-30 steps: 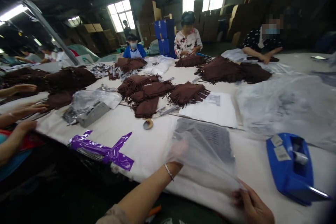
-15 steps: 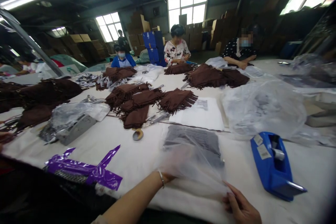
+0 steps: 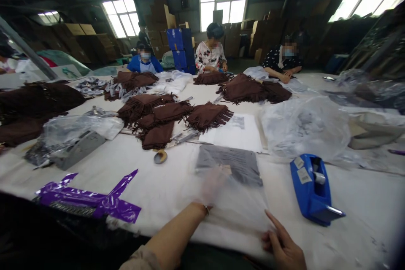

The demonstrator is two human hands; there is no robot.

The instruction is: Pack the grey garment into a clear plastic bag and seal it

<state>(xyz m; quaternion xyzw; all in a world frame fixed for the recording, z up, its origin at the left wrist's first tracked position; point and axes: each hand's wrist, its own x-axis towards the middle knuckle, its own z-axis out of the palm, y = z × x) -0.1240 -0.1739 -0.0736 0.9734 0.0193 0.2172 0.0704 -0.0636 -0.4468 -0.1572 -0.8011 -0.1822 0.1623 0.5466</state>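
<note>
A clear plastic bag (image 3: 236, 194) with grey print lies flat on the white table (image 3: 171, 185) in front of me. My left hand (image 3: 212, 185) is inside the bag, seen blurred through the film, fingers spread. My right hand (image 3: 283, 247) pinches the bag's near right corner at the table's front edge. A blue tape dispenser (image 3: 311, 190) stands just right of the bag. Brown fringed cloth pieces (image 3: 177, 116) lie in a heap beyond the bag.
A white printed sheet (image 3: 236, 133) lies past the bag. Purple ribbon (image 3: 91, 198) sits near the front left edge, and a grey box under plastic (image 3: 77, 145) is further left. Crumpled clear bags (image 3: 305, 128) pile at right. Several other people sit across the table.
The bag has been laid down flatter on the table, with my left hand pushed further inside. My view has turned to the right; the co-worker's hands at left are out of view.
</note>
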